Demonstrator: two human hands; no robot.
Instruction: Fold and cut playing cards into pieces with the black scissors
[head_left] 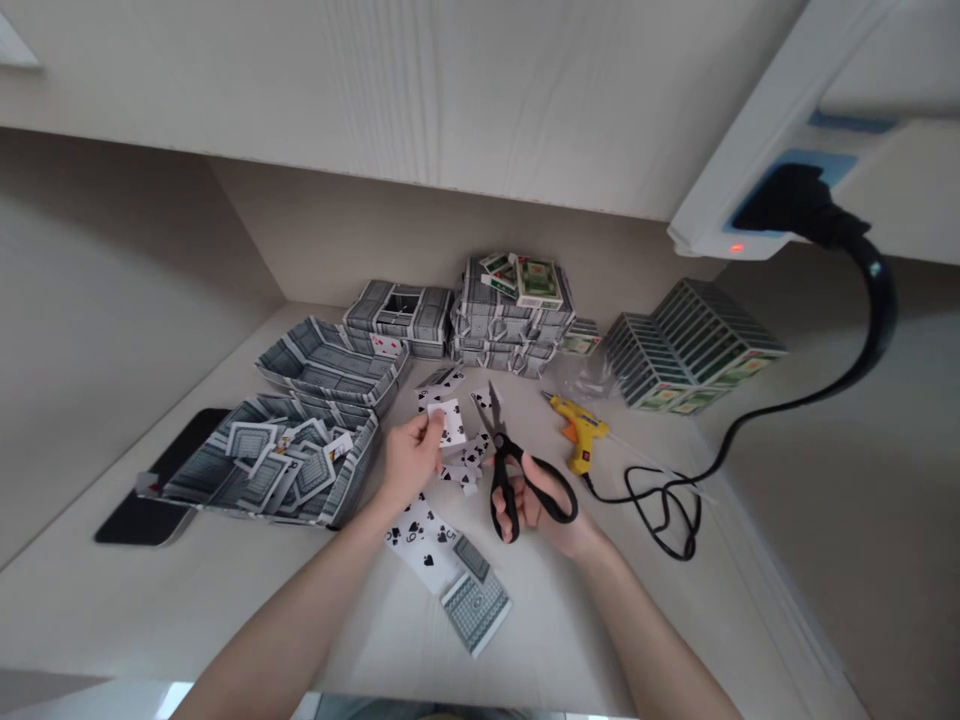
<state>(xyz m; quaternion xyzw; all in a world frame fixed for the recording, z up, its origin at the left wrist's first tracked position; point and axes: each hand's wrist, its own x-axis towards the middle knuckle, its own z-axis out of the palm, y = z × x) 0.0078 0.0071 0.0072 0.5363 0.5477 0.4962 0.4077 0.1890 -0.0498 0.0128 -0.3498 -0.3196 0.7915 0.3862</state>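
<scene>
Pinched in my left hand is a playing card with black spade pips. My right hand has its fingers through the handles of black-handled scissors. The scissor blades are parted and point away from me, just right of the card. Cut card pieces lie on the table beneath and around both hands. Nearer to me are several spade cards lying face up, and a card with its grey patterned back showing.
At left, a box made of cards holds loose cards, partly over a black phone. Behind stand more card-built boxes. At right lie a yellow glue gun, its black cord and stacked card packs.
</scene>
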